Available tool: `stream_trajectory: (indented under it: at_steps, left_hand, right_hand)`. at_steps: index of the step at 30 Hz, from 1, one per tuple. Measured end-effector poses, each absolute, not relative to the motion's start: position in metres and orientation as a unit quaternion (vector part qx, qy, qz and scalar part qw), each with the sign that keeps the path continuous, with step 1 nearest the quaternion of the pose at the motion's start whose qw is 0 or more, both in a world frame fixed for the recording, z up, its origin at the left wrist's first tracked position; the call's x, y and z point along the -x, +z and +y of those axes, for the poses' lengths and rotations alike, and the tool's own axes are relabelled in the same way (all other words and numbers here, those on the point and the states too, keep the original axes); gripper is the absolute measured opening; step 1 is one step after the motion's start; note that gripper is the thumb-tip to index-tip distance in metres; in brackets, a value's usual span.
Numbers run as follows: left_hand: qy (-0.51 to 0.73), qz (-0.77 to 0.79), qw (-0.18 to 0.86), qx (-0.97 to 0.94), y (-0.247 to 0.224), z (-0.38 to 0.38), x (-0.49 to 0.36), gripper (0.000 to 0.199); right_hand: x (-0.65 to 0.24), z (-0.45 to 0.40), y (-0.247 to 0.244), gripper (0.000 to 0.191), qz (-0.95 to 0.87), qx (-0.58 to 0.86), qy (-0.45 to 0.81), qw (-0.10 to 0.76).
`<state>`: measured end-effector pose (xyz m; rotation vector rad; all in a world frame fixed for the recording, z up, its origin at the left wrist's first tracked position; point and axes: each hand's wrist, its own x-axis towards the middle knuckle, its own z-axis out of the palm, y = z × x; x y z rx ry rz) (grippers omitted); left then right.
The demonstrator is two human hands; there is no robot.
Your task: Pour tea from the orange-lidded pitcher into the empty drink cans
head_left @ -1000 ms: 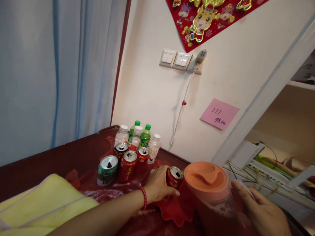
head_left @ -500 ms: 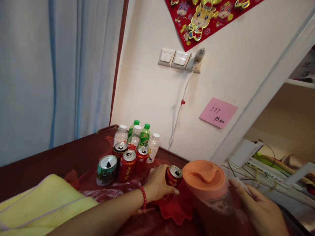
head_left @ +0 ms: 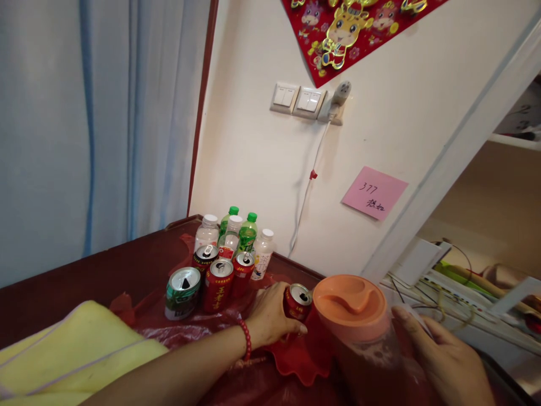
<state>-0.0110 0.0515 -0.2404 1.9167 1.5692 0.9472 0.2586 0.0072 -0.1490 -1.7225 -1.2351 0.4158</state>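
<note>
My left hand point(head_left: 270, 317), with a red bead bracelet at the wrist, is wrapped round the left side of a small red can point(head_left: 298, 303) standing on the table. Just right of that can is a clear pitcher with an orange lid point(head_left: 350, 301). My right hand point(head_left: 443, 355) is closed on the pitcher's right side, at its handle; the handle is mostly hidden. Left of my left hand stand more cans: a green one point(head_left: 183, 293), a large red one point(head_left: 218, 286), another red one point(head_left: 243, 273) and a dark-topped one point(head_left: 205, 257). A red scalloped mat point(head_left: 302, 361) lies below the held can.
Several bottles with white or green caps point(head_left: 262, 254) stand behind the cans, near the wall. A folded yellow cloth point(head_left: 80, 355) lies at the left on the dark red table point(head_left: 80, 276). At the right is a shelf with a white router point(head_left: 456, 293) and cables.
</note>
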Motion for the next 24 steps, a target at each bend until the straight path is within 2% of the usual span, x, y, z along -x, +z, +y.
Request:
stream_trajectory:
  at_steps: [5, 12, 24]
  left_hand:
    - [0.344, 0.58, 0.238, -0.699, -0.242, 0.052, 0.011, 0.078]
    - [0.347, 0.583, 0.227, -0.699, -0.243, 0.052, 0.009, 0.075]
    - [0.353, 0.582, 0.234, -0.694, -0.239, 0.05, 0.009, 0.073]
  right_hand:
    - [-0.244, 0.0, -0.148, 0.048, -0.504, 0.692, 0.125, 0.501]
    - [-0.242, 0.001, -0.15, 0.053, -0.493, 0.685, 0.136, 0.519]
    - [-0.243, 0.001, -0.152, 0.05, -0.497, 0.677, 0.13, 0.527]
